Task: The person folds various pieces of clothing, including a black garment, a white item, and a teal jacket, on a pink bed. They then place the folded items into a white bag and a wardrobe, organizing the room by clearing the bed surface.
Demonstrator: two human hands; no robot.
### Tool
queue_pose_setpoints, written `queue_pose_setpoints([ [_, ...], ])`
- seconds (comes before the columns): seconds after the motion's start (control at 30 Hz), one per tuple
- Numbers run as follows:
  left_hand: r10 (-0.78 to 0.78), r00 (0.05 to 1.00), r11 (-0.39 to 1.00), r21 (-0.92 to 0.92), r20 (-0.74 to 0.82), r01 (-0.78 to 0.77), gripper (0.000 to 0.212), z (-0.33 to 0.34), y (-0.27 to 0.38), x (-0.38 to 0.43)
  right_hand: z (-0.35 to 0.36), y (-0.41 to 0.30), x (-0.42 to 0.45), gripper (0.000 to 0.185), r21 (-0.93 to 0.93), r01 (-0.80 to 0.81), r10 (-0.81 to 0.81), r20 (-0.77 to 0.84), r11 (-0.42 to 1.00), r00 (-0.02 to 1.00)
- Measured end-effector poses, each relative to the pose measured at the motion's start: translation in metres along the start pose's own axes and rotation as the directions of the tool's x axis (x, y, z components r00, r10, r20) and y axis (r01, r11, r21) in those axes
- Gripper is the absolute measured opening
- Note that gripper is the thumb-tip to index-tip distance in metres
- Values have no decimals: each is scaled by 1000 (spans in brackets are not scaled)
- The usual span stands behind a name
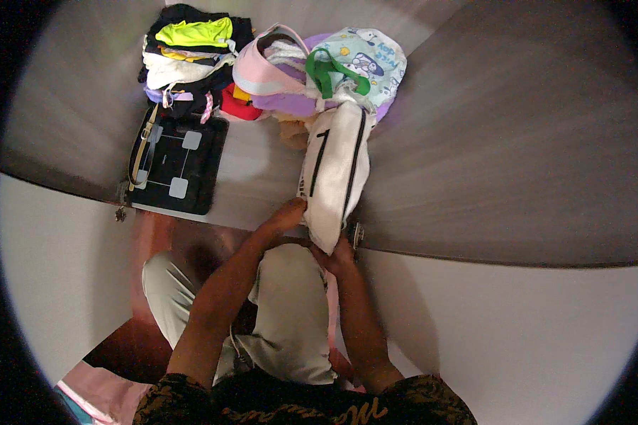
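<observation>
A white fabric bag with a black zipper lies on a cabinet shelf, its narrow end jutting over the front edge towards me. My left hand grips its left side low down. At the lower right, my right hand holds the same bag near the tip, its fingers partly hidden. Behind the bag rests a light blue printed cloth bag with a green strap. A pink sun visor leans beside it, over purple fabric.
A black bathroom scale lies at the shelf's left, with a thin belt across its edge. Folded clothes are stacked behind it. Panels wall both sides; hinges sit at the front edge. My knees are below the shelf.
</observation>
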State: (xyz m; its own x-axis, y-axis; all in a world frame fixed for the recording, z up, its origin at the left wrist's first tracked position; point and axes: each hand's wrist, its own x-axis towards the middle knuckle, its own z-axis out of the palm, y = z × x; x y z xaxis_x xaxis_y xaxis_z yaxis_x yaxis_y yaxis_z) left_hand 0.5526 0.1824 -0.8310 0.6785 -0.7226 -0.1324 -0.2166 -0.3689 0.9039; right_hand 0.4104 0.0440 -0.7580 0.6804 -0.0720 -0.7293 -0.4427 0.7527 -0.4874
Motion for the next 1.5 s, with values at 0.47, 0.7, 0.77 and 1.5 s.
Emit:
queue_pose_setpoints([
  [0.47, -273, 937, 895, -415, -217, 165, 89, -45, 106, -74, 32, 25, 42, 57, -404, -69, 89, 31, 912, 996],
  [0.7, -297, 894, 949, -211, -336, 236, 82, -38, 79, -68, 78, -107, -21, 75, -964, 132, -615, -39, 230, 788],
  [0.77, -247, 914, 969, -62, -323, 239, 72, -42, 96, -70, 104, -133, -12, 106, -947, 202, -652, -9, 248, 759],
  [1.5, 248, 952, 969, 34, -179, -246, 84, -35, 163, -21, 205, -208, -81, 20, -549, 824, -633, 689, -140, 352],
])
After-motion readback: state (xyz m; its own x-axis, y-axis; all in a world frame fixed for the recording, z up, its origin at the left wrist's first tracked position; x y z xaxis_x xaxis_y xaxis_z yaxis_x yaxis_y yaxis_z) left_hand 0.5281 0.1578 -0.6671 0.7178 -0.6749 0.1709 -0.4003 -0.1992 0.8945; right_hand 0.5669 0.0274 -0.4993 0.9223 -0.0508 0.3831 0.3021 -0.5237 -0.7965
